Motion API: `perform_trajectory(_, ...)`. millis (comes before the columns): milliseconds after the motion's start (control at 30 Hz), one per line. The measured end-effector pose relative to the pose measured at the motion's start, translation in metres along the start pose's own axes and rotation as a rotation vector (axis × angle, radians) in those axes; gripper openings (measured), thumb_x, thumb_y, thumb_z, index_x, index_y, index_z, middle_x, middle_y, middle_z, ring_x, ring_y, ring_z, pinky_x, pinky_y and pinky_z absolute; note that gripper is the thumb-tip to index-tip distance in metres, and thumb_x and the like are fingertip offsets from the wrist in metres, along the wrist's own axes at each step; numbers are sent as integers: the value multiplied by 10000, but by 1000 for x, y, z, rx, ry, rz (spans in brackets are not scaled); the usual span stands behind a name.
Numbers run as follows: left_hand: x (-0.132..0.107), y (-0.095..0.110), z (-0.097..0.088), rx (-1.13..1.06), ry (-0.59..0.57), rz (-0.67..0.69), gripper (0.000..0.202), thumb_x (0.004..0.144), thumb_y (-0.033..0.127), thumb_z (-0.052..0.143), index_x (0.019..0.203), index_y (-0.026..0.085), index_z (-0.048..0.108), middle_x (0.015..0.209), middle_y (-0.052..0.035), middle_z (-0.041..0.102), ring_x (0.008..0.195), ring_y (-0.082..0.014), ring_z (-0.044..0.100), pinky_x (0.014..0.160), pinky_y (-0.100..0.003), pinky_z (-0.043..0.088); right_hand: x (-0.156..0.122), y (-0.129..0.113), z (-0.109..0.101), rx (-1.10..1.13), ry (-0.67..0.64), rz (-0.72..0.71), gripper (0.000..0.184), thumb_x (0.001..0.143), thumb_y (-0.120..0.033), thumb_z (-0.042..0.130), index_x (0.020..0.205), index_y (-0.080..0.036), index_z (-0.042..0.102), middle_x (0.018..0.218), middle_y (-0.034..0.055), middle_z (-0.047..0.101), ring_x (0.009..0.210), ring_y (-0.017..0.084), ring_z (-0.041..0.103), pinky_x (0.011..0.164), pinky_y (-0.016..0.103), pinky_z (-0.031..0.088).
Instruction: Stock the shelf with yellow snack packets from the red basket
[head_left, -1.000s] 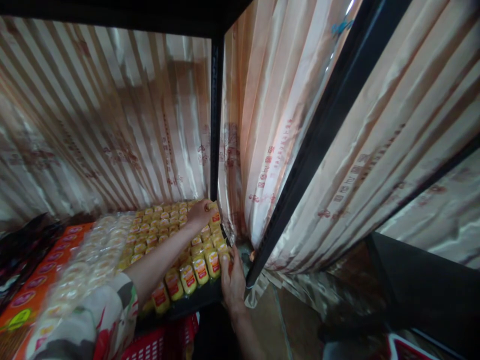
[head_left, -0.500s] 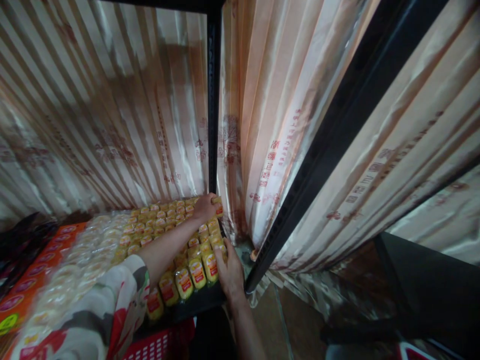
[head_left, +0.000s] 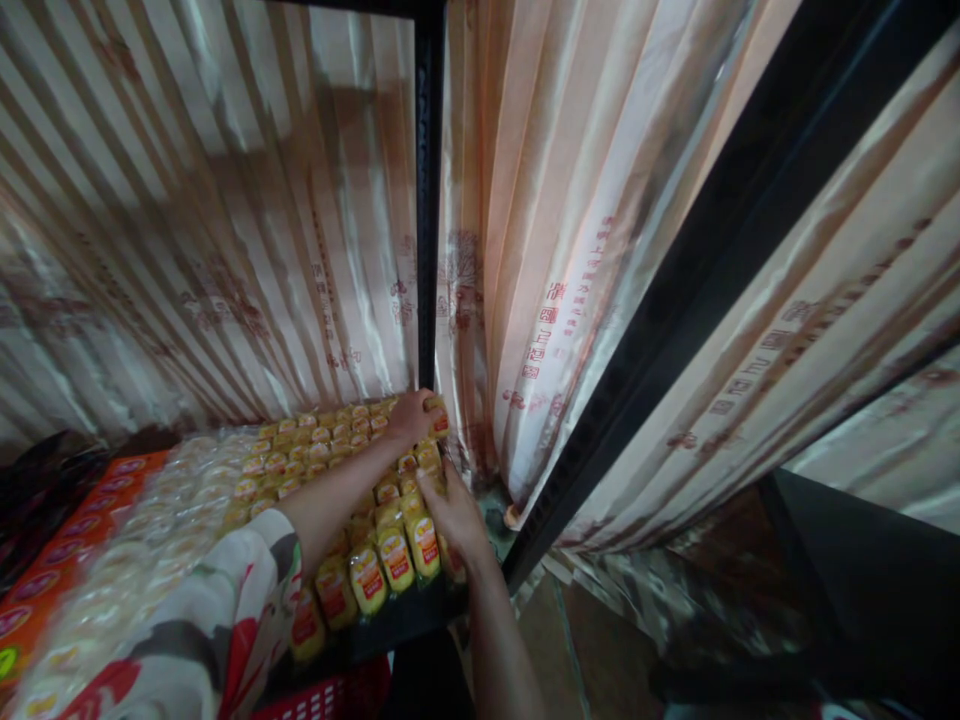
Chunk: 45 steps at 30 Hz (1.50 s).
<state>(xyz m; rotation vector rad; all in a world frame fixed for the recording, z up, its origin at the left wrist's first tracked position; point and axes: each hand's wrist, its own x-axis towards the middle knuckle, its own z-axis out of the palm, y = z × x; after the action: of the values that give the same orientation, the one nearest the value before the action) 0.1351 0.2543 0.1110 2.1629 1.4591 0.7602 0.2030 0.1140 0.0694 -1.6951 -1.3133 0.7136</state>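
Note:
Rows of small clear-wrapped yellow packets with red labels (head_left: 367, 580) stand close together on a dark shelf (head_left: 390, 625). At the back right corner of the rows, my left hand (head_left: 411, 418) is closed round a yellow packet (head_left: 438, 420); the arm reaches across the rows. Nearer to me, my right hand (head_left: 456, 508) is curled over the right edge of the rows. Its thumb lies against a yellow packet (head_left: 426, 458), and the other fingers are largely hidden.
Pale wrapped packets (head_left: 180, 490) and an orange box (head_left: 82, 540) lie to the left. A black upright (head_left: 427, 200) stands behind, and a thick black post (head_left: 660, 290) slants at right. Printed curtains (head_left: 225, 200) hang around. A red basket (head_left: 330, 695) is below the shelf.
My right hand has moved slightly up and forward along the right edge of the rows. My left hand stays at the back corner, the packet there now lower and more turned. The view has shifted slightly.

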Motion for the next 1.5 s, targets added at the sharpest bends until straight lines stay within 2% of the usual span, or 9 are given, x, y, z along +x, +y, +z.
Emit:
perform_trajectory(200, 4, 0, 2, 0, -17, 18, 264, 772, 273, 607, 1022, 191, 634, 921, -37, 694, 828, -157, 616, 754, -255, 448, 19, -5, 0, -159, 2, 64, 585, 830, -571, 385, 1211, -162, 559, 1134, 139, 649, 1050, 280, 609, 860, 379, 457)
perform_trajectory(467, 7, -2, 10, 7, -31, 15, 254, 764, 265, 612, 1005, 190, 638, 898, -22, 692, 801, -139, 611, 736, -238, 452, 33, -4, 2, -233, -79, 55, 559, 807, -547, 455, 1225, -183, 530, 1147, 133, 642, 1063, 274, 602, 851, 359, 443)
perform_trajectory(600, 6, 1, 12, 15, -48, 40, 249, 763, 259, 609, 994, 174, 642, 896, -33, 689, 792, -143, 608, 746, -252, 458, 35, -3, 5, -267, -100, 54, 646, 773, -552, 508, 1310, -197, 453, 1276, 134, 561, 1092, 281, 581, 864, 372, 433)
perform_trajectory(767, 4, 4, 9, 44, -77, 53, 207, 742, 218, 630, 945, 178, 644, 851, -24, 682, 756, -138, 600, 730, -250, 460, 36, 3, 11, -215, -166, 15, 697, 789, -475, 505, 1382, -143, 350, 1354, 162, 482, 1198, 282, 503, 939, 385, 395)
perform_trajectory(900, 4, 3, 10, 85, -92, 71, 178, 735, 214, 634, 909, 180, 645, 832, -29, 672, 758, -148, 601, 732, -260, 458, 36, 8, 15, -172, -148, -40, 674, 788, -427, 526, 1384, -172, 340, 1374, 136, 464, 1224, 250, 483, 955, 352, 388)
perform_trajectory(1267, 7, -2, 16, 176, -123, 115, 139, 744, 215, 602, 870, 166, 638, 821, -55, 659, 774, -185, 610, 717, -282, 454, 35, 10, 18, -153, -102, -81, 646, 807, -388, 517, 1386, -160, 342, 1330, 149, 506, 1228, 254, 477, 960, 357, 387)
perform_trajectory(1500, 10, -2, 10, 219, -171, 156, 201, 736, 214, 608, 927, 166, 650, 865, -79, 677, 815, -206, 623, 752, -303, 465, 36, 8, 16, -216, -72, -44, 592, 830, -415, 494, 1353, -152, 407, 1417, 162, 388, 1203, 277, 498, 973, 381, 396)
